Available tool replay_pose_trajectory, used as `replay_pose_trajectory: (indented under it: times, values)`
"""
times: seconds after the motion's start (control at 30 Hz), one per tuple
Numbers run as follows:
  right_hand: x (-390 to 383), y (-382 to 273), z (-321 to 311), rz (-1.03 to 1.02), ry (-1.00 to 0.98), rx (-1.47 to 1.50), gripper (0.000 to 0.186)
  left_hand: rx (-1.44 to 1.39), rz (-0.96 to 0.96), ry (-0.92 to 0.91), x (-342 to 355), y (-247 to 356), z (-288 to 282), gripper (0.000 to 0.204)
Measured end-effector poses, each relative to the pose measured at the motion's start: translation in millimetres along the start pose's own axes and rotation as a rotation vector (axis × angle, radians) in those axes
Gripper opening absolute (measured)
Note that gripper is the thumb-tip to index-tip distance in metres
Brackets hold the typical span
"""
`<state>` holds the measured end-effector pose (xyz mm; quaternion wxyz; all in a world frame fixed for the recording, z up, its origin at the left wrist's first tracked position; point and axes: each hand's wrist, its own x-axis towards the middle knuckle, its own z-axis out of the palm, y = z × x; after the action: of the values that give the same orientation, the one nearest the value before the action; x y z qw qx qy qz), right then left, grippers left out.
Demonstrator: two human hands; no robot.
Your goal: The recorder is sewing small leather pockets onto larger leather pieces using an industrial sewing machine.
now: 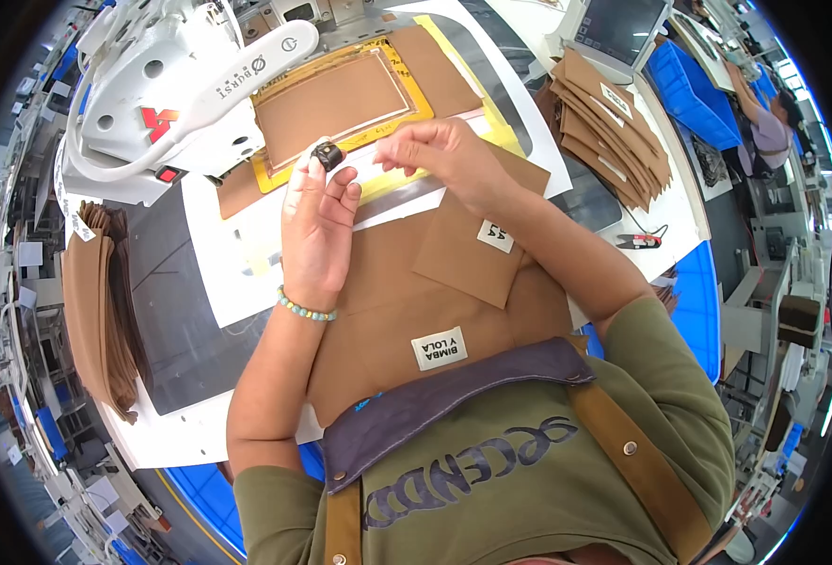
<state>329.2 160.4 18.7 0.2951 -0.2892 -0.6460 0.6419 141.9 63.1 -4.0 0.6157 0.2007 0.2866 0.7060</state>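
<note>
Near the frame's upper centre, the left hand point(317, 226) pinches a small black bobbin point(328, 154) at its fingertips, its round face pointing toward the camera. The right hand point(440, 155), just right of it, has fingertips pinched together, on what I cannot tell. Both hover over brown leather pieces point(407, 311).

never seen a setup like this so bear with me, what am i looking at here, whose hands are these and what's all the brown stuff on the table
This is one picture from a fisheye camera worn on a person's head, looking down, so straight edges bend. The left hand pinches a small black part at its fingertips. The right hand is beside it with fingers pinched; what it holds is too small to tell. Below them on the white table lie flat brown pieces with white labels. A white sewing machine stands at upper left, with a yellow-edged frame beside it. Brown stacks sit to the right.
</note>
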Motion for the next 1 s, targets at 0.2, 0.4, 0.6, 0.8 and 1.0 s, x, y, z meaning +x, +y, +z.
replay_pose_trajectory:
  times: [0.2,0.4,0.6,0.8,1.0]
  values:
    - [-6.5,7.1,21.7,0.05,0.094,0.19,0.024,0.287,0.098,-0.037,-3.7,-6.1,7.8,0.035]
    - [-2.9,16.3,19.3,0.032,0.099,0.397,0.023,0.384,0.118,-0.005,-5.9,-9.6,9.5,0.03]
    - [-3.0,16.7,17.9,0.042,0.132,0.575,0.025,0.406,0.079,-0.023,-8.0,-14.4,11.6,0.033]
    - [-3.7,16.0,17.2,0.04,0.111,0.581,0.025,0.379,0.063,-0.018,-7.9,-15.6,12.5,0.033]
    - [-3.9,15.0,16.8,0.047,0.092,0.601,0.023,0.365,0.047,-0.034,-7.3,-16.0,12.9,0.032]
